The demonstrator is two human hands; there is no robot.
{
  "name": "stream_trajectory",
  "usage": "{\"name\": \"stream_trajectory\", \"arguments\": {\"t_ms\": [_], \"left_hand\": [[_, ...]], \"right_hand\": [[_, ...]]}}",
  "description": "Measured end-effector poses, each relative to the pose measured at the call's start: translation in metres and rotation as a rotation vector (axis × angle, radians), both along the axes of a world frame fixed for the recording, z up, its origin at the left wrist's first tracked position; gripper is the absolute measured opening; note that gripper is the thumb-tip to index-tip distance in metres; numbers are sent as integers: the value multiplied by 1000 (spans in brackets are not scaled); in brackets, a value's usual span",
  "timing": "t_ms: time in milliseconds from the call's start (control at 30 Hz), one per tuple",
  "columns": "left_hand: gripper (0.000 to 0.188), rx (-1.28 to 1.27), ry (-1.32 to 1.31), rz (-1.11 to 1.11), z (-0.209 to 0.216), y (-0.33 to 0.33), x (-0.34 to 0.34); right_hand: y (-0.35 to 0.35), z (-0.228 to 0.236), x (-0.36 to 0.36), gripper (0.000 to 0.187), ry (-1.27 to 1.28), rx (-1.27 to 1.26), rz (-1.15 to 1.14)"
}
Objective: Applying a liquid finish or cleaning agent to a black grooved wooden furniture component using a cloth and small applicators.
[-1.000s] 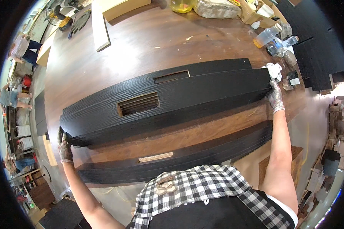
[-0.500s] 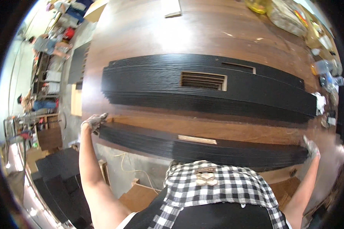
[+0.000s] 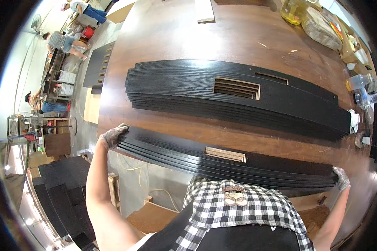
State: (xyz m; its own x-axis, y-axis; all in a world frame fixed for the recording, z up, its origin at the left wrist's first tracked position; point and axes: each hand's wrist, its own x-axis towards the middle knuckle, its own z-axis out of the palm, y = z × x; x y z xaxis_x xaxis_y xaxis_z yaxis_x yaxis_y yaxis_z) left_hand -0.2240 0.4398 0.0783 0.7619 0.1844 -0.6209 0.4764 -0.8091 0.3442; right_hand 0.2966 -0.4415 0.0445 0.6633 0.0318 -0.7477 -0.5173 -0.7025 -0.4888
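Observation:
My left hand (image 3: 114, 136), in a grey-stained glove, is closed around the left end of a stack of long black boards (image 3: 176, 146). At the right end of the same stack, my right hand (image 3: 342, 178), also gloved, grips the boards. Several layers show along the near edge, fanned slightly like steps, close against my checked apron. A rectangular slot with raw wood edges cuts through the boards near their middle. Beyond them, a larger pile of similar black boards (image 3: 176, 85) lies on the brown table (image 3: 163, 37), with matching slots.
Plastic bottles (image 3: 358, 82), a yellow-liquid jug (image 3: 292, 11) and a wrapped bundle (image 3: 321, 28) line the table's right side. A pale board (image 3: 205, 11) lies at the far edge. More black boards (image 3: 65, 188) are stacked lower left. People work along the far left wall.
The held stack has tipped so that more of its top face shows, and its left end sits nearer the large pile. Both hands still grip the ends. The whole view has shifted slightly.

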Motion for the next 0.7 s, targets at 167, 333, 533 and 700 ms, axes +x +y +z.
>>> {"name": "stream_trajectory", "arguments": {"t_ms": [167,333,533,700], "left_hand": [[33,-431,-353,956,-3,-20,-4],[38,-428,-666,902,-2,-32,7],[41,-762,-780,1205,-22,-41,3],[49,-586,-619,1127,-17,-50,3]], "right_hand": [[43,29,-20,42,-26,330,-176],[32,2,-26,48,-299,403,-282],[18,-34,-12,44,-330,623,-289],[19,-31,-9,44,-263,595,-260]]}}
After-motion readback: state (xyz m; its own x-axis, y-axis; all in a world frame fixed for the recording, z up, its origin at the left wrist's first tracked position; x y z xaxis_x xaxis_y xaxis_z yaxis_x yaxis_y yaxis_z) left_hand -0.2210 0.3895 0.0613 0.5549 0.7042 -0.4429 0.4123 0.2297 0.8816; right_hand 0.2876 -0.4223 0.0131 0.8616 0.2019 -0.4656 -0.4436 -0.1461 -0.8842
